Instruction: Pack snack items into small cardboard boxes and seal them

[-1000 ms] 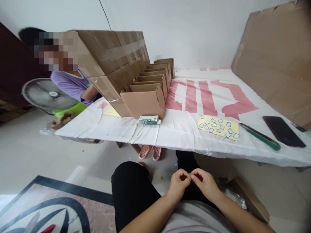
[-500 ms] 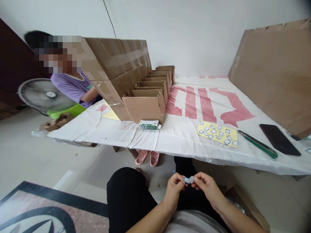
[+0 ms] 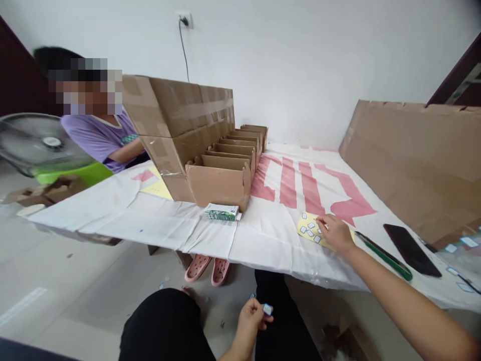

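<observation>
The small white blue-edged sticker (image 3: 267, 309) sits pinched in my left hand's (image 3: 250, 319) grip above my lap; my right hand (image 3: 335, 233), fingers loose, presses the yellow backing sheet (image 3: 306, 225) on the tabletop (image 3: 263, 230). Pinched too hard, the sticker could curl and stick to itself.

Home packing room: tiled floor, cloth-covered table (image 3: 180, 225), row of cardboard boxes (image 3: 221, 170), sticker sheet (image 3: 310, 226), fan (image 3: 37, 143), slippers (image 3: 206, 268).
</observation>
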Available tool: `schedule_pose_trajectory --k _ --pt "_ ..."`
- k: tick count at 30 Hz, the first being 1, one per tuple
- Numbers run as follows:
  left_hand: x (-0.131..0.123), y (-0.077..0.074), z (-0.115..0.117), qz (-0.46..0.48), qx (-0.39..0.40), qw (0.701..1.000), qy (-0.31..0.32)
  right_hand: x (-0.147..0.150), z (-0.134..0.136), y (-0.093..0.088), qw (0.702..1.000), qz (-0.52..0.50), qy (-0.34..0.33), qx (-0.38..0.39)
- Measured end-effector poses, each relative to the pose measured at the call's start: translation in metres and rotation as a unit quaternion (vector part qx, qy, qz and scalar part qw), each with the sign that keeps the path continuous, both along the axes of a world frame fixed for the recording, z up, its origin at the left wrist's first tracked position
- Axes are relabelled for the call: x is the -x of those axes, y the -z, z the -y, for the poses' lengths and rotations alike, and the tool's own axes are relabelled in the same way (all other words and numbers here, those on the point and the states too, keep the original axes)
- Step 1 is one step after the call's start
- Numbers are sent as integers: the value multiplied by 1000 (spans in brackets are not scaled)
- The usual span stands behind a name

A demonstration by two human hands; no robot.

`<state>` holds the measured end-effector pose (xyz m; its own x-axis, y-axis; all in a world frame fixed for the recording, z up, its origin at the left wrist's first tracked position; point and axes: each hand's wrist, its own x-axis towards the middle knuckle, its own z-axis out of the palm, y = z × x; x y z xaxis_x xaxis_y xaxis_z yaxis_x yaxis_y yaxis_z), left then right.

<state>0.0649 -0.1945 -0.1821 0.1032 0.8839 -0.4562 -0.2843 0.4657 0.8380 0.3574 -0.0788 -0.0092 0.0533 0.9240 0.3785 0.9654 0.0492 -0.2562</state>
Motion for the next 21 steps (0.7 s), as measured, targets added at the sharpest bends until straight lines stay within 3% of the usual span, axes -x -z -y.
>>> schedule_pose_trajectory --k 5,12,17,21 --pt "0 5 -3 0 16 1000 11 -8 -45 14 996 66 13 50" --pt "1 20 -5 12 19 998 60 -12 -57 13 991 77 -12 109" --pt "0 12 -6 32 0 998 55 -10 -49 -5 994 56 -33 87" --pt "3 -6 -5 58 -21 997 39 31 -10 -15 997 -5 -74 25"
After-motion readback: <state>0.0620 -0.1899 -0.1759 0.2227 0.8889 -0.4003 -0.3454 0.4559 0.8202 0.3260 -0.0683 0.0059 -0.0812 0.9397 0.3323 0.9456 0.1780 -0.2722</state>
